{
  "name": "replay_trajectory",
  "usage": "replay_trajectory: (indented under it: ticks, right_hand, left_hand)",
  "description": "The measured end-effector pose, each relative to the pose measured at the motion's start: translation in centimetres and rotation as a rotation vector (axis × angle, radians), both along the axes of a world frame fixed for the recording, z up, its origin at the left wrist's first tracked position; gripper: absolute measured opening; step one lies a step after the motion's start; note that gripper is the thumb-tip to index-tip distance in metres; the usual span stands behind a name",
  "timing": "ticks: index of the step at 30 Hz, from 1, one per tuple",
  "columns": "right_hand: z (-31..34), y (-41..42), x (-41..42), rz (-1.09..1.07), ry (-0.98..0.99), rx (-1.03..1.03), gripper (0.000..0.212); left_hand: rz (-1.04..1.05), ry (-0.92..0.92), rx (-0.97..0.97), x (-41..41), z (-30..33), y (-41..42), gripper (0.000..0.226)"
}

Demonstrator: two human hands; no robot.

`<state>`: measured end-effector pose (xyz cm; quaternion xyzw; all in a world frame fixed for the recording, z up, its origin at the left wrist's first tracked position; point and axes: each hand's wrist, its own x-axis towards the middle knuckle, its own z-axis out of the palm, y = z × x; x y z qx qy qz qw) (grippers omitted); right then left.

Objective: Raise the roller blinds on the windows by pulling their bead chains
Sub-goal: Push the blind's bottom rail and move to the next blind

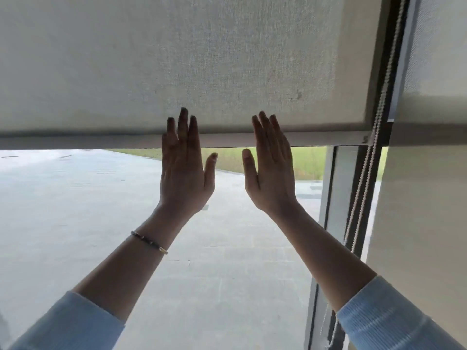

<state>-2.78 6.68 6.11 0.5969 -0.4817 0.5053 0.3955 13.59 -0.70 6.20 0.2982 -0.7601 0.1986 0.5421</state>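
A pale grey roller blind hangs partly raised over the window, its bottom bar running across the middle of the view. My left hand and my right hand are both held up flat in front of the glass, fingers straight and reaching over the bottom bar, holding nothing. The white bead chain hangs along the dark frame at the right, beyond my right forearm and apart from both hands. A second blind covers the window on the far right.
Through the glass lie a paved grey surface and a strip of grass. A dark vertical window frame separates the two blinds. My left wrist wears a thin bracelet.
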Motion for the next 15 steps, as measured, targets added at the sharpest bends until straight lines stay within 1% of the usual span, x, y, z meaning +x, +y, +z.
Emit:
replay_trajectory:
  ticks: [3, 7, 11, 15]
  right_hand:
    - [0.1, -2.5, 5.1, 0.127, -0.012, 0.058, 0.057]
    - [-0.7, -5.5, 13.8, 0.312, -0.011, 0.134, 0.059]
    - [-1.9, -8.0, 24.2, 0.505, 0.018, 0.153, 0.059]
    - [-2.5, -9.2, 36.4, 0.658, 0.03, 0.184, 0.06]
  left_hand:
    - [0.075, 0.021, -0.007, 5.9, 0.4, -0.3, 0.068]
    - [0.175, 0.001, -0.005, 15.4, -0.7, -0.1, 0.066]
    - [0.3, -0.014, 0.002, 26.5, -2.1, 0.8, 0.067]
    - [0.466, -0.047, 0.015, 38.4, -2.6, 2.8, 0.066]
